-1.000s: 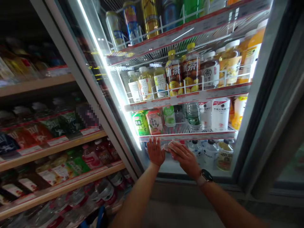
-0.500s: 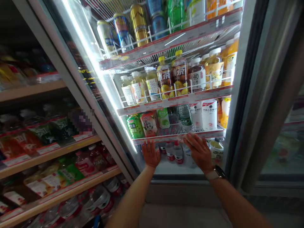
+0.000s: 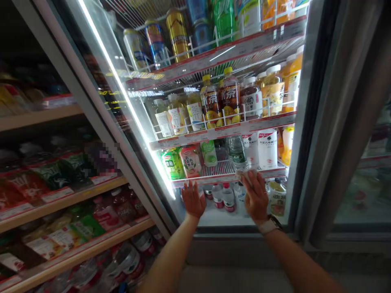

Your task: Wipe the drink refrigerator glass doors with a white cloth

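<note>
My left hand (image 3: 193, 200) is spread below the red bottle (image 3: 190, 161), near the front edge of the lower wire shelf (image 3: 220, 176), with nothing in it. My right hand (image 3: 255, 195), with a watch at the wrist, is near the right part of that shelf edge. Something pale and crumpled, perhaps a cloth (image 3: 242, 175), is under its fingertips, partly hidden by them. A clear bottle with a green label (image 3: 237, 152) stands just behind it. White-labelled bottles (image 3: 267, 148) are to its right, and a green bottle (image 3: 171, 163) is at the shelf's left end.
Upper shelves hold cans (image 3: 178, 36) and tea bottles (image 3: 210, 101). Small bottles (image 3: 228, 198) stand on the fridge floor. A metal door frame (image 3: 324, 122) is at the right. Wooden shelves (image 3: 82, 189) with drinks line the left, and a bright light strip runs down the fridge's left side.
My right hand has turned more upright and its wrist has shifted left, with the pale item still at its fingertips. My left hand has barely moved. The view has shifted slightly.
</note>
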Motion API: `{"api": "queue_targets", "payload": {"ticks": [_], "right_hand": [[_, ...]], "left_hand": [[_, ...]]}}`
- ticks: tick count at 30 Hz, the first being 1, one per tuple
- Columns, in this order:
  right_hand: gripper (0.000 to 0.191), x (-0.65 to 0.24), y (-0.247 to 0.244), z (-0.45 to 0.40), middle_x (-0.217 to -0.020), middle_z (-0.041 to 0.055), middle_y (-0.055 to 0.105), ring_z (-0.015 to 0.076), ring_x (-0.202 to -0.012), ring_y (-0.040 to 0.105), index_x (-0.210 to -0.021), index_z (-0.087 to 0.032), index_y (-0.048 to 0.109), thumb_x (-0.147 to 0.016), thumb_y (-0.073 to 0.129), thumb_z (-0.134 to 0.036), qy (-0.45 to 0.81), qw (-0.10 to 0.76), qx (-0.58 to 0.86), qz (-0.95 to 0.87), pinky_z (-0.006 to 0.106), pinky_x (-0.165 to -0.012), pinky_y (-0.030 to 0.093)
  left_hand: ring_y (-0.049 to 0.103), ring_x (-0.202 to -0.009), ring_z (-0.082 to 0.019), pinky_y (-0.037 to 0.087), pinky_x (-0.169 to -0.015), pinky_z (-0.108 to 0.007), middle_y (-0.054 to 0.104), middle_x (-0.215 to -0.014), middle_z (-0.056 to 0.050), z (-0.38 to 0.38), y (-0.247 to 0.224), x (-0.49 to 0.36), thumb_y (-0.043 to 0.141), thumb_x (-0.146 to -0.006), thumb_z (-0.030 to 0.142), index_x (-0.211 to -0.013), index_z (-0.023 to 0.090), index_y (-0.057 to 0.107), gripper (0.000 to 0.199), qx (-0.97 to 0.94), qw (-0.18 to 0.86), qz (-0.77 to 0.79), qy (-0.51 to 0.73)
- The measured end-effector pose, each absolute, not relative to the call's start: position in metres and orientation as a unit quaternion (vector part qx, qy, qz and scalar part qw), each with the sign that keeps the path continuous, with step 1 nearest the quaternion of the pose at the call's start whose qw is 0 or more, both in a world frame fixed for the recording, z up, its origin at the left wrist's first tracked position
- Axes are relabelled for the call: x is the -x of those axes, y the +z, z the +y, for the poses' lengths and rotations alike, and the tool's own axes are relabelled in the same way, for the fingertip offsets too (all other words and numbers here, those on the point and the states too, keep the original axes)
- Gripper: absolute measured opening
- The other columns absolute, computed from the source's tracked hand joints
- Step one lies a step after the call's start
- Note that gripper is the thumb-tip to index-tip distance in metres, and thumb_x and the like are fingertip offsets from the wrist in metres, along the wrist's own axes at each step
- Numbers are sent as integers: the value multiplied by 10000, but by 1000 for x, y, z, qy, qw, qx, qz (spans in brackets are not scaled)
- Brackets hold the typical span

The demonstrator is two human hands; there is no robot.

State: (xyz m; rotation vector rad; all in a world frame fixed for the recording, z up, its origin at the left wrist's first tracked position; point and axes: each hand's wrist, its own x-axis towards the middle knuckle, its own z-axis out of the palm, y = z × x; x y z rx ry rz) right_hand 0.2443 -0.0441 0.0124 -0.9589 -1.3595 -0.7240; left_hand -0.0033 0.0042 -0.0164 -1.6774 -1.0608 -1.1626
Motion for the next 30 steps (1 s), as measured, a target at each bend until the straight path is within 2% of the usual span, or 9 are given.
{"api": "queue_targets", "payload": {"ticks": [3, 7, 14, 18, 25, 30], "right_hand": [[636, -223, 0, -44, -1489, 32, 484, 222, -1436, 340, -1497, -302, 375, -924, 402, -27, -296, 583, 397, -644, 441, -1204, 301], [580, -197, -16, -43, -1415, 29, 565, 188, -1414, 383, -1432, -283, 484, -919, 410, -22, -287, 542, 367, -699, 398, -1202, 307], [615, -166, -29, -43, -1436, 35, 545, 160, -1421, 371, -1393, -237, 531, -855, 379, 21, -279, 489, 322, -761, 366, -1178, 328], [582, -165, -18, -45, -1455, 31, 523, 163, -1422, 370, -1388, -230, 534, -877, 395, 12, -294, 459, 333, -769, 375, -1177, 313], [513, -164, 10, -45, -1457, 48, 521, 187, -1438, 344, -1393, -230, 531, -924, 426, -49, -297, 491, 380, -726, 399, -1203, 246], [542, -150, 11, -43, -1474, 39, 502, 200, -1466, 283, -1415, -232, 505, -911, 443, -44, -285, 498, 388, -721, 415, -1208, 234]], "left_hand": [[138, -1498, -295, 160, -1213, -556, 256, -1587, -173, 4, -17, 4, 442, -950, 291, -1547, 149, 185, 665, 666, 407, -423, -460], [140, -1499, -296, 181, -1207, -557, 265, -1585, -176, 4, -17, 3, 440, -950, 283, -1547, 146, 183, 664, 663, 411, -423, -461], [138, -1504, -293, 161, -1212, -538, 253, -1593, -179, 4, -15, 6, 328, -987, 389, -1539, 122, 214, 624, 674, 408, -402, -466], [128, -1508, -278, 157, -1215, -525, 252, -1599, -158, 5, -15, 6, 337, -987, 350, -1541, 139, 212, 605, 672, 408, -403, -469], [136, -1507, -270, 166, -1217, -525, 209, -1616, -133, 5, -16, 4, 391, -979, 307, -1545, 169, 194, 615, 668, 404, -406, -476], [113, -1510, -261, 146, -1225, -513, 196, -1621, -122, 6, -18, 6, 394, -987, 331, -1543, 179, 205, 606, 671, 402, -404, -474]]}}
